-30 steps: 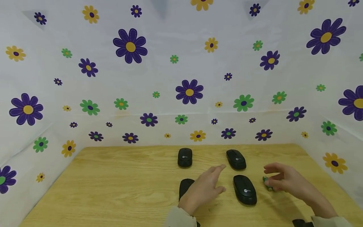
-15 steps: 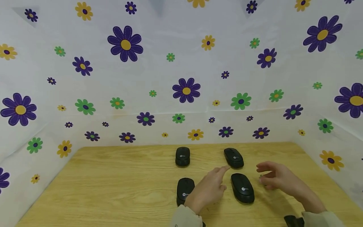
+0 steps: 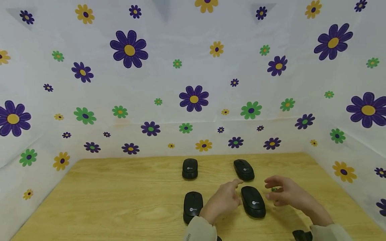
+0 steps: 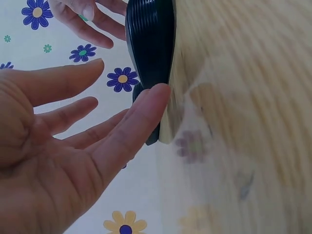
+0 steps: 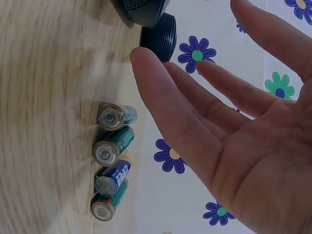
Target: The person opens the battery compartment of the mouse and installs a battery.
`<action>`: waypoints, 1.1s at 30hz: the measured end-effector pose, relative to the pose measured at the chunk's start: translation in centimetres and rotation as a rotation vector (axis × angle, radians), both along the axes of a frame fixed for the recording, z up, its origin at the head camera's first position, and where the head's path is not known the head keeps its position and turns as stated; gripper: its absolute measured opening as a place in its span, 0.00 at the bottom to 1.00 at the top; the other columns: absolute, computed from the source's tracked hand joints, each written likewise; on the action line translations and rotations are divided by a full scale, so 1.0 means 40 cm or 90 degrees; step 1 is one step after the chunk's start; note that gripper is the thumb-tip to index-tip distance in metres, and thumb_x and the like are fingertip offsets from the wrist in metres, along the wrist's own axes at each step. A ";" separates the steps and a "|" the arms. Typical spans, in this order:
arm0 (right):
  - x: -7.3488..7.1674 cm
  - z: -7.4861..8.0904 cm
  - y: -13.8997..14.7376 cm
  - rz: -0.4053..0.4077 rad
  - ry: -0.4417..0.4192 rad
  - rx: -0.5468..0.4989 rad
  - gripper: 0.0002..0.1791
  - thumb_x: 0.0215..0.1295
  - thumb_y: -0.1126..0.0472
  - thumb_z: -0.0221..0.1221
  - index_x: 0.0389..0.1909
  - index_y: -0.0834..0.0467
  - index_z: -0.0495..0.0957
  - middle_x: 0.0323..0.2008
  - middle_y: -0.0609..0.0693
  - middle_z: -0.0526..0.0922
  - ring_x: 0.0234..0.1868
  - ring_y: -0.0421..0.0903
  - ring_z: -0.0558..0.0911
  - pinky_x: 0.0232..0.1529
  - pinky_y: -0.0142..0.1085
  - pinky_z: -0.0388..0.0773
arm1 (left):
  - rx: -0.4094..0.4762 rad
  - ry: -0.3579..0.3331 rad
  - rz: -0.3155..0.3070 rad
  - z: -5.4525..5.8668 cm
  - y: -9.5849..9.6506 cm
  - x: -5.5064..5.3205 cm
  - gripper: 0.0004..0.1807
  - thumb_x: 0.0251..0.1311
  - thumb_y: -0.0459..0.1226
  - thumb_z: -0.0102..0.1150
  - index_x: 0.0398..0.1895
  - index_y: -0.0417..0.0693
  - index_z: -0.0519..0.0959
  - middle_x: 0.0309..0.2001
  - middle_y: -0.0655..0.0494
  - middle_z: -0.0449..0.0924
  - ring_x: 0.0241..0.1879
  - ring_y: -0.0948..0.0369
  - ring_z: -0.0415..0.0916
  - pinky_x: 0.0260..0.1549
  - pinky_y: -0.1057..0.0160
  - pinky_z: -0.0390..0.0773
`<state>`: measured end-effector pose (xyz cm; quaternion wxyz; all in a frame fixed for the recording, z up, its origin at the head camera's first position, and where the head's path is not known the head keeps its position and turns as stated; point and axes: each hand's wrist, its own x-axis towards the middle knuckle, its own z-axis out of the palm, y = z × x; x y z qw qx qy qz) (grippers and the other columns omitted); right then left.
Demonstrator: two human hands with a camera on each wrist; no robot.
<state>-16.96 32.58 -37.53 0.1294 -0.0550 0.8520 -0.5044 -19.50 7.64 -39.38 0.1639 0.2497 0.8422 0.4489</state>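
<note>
Several black computer mice lie on the wooden table. My left hand point(image 3: 223, 202) hovers with loosely bent fingers left of the near right mouse point(image 3: 253, 202); in the left wrist view the hand point(image 4: 73, 131) is empty. On that mouse's other side my right hand point(image 3: 291, 195) is held with fingers and thumb apart. A row of several AA batteries point(image 5: 108, 152), green and blue, lies on the table below it in the right wrist view, apart from the empty right hand point(image 5: 234, 126). In the head view the right hand hides most of the batteries point(image 3: 274, 189).
The far right mouse point(image 3: 243, 170) lies just beyond the left fingertips. Further left are the far left mouse point(image 3: 190, 169) and the near left mouse point(image 3: 193, 205), beside the left wrist. A white sheet with flowers point(image 3: 163, 83) walls in the table point(image 3: 120, 194) behind and at the sides.
My left hand has moved right, closer to the near right mouse, uncovering the near left mouse. My right hand has shifted slightly left. The head view has turned a little to the right.
</note>
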 end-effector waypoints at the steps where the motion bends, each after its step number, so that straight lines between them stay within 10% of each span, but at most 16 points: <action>1: 0.000 -0.003 -0.003 -0.002 -0.005 -0.002 0.32 0.69 0.67 0.62 0.64 0.81 0.60 0.56 0.76 0.73 0.48 0.57 0.83 0.40 0.47 0.87 | 0.002 -0.007 0.003 -0.002 0.002 0.001 0.33 0.62 0.23 0.63 0.71 0.45 0.70 0.31 0.57 0.74 0.21 0.65 0.67 0.20 0.70 0.68; 14: -0.015 -0.020 -0.017 -0.016 -0.042 0.005 0.32 0.68 0.66 0.63 0.63 0.80 0.62 0.56 0.74 0.74 0.48 0.57 0.83 0.39 0.49 0.87 | 0.032 -0.076 0.029 -0.015 0.023 -0.004 0.34 0.59 0.23 0.67 0.70 0.47 0.71 0.47 0.54 0.76 0.20 0.63 0.71 0.19 0.69 0.70; 33: -0.012 -0.032 -0.032 0.024 -0.081 -0.035 0.33 0.65 0.68 0.63 0.64 0.81 0.61 0.58 0.77 0.71 0.51 0.60 0.81 0.41 0.54 0.87 | 0.123 -0.209 0.049 -0.033 0.042 -0.005 0.35 0.55 0.18 0.66 0.67 0.44 0.73 0.36 0.51 0.74 0.29 0.60 0.74 0.28 0.62 0.83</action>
